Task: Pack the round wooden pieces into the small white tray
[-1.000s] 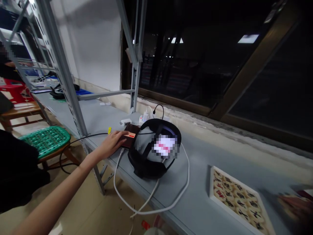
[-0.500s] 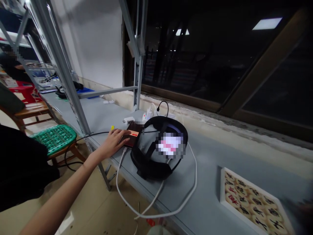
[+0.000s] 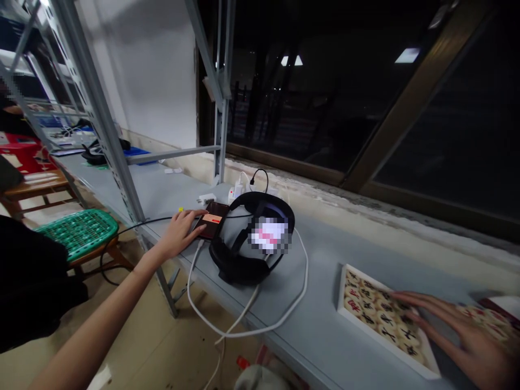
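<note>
My left hand (image 3: 179, 233) lies with fingers spread over a phone (image 3: 216, 215), fingertips at its lit screen, which shows a pale box with a red button. Right beside the phone, a black head-worn headset (image 3: 239, 269) rests on the grey table; the screen within its ring is pixelated. At the right, my right hand (image 3: 457, 330) is held open, its stretched fingers over the edge of a white tray (image 3: 342, 303). Round Chinese chess pieces (image 3: 379, 317) with black and red characters fill the tray in rows. Whether the fingers touch the pieces, I cannot tell.
A white cable (image 3: 280, 329) loops off the table's front edge. Behind the headset are a power strip (image 3: 235, 194) and a white plug (image 3: 207, 199). A metal shelf post (image 3: 109, 119) rises at left, near a green-seated chair (image 3: 79, 230). More red-marked pieces (image 3: 487, 319) lie far right.
My right hand has come in clearly from the right edge to the tray of chess pieces. My left hand stays at the phone. The view has shifted a little to the right.
</note>
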Demonstrator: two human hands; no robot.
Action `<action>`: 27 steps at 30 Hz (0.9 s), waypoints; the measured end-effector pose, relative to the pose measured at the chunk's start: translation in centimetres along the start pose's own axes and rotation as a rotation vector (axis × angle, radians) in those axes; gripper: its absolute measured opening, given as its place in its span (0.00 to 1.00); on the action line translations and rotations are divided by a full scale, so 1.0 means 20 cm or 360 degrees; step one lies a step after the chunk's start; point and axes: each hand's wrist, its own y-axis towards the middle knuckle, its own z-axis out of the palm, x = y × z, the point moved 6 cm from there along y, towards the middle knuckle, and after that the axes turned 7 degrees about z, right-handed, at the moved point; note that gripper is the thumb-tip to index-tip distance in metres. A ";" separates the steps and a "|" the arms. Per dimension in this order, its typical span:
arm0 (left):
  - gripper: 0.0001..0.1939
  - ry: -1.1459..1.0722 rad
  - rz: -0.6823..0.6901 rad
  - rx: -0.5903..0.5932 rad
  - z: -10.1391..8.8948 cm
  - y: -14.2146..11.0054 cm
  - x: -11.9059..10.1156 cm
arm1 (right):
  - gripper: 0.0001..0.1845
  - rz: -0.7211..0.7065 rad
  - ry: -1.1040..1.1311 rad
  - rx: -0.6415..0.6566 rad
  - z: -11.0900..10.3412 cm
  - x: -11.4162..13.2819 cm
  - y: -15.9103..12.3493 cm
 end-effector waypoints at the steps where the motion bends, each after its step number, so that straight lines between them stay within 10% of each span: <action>1: 0.24 0.0003 -0.0001 -0.0005 0.00 0.00 0.00 | 0.16 -0.0046 0.0019 0.0086 0.03 0.02 0.02; 9: 0.23 0.0026 0.0054 0.0045 0.00 -0.01 -0.01 | 0.21 -0.0180 -0.0073 0.0493 0.18 0.30 0.10; 19: 0.25 0.0159 0.0041 0.0121 0.03 0.02 0.04 | 0.17 -0.0223 -0.0012 0.0464 0.14 0.41 0.12; 27: 0.21 0.0496 -0.0083 -0.0469 -0.15 -0.03 -0.11 | 0.10 -0.0153 0.0056 0.0393 0.12 0.47 0.13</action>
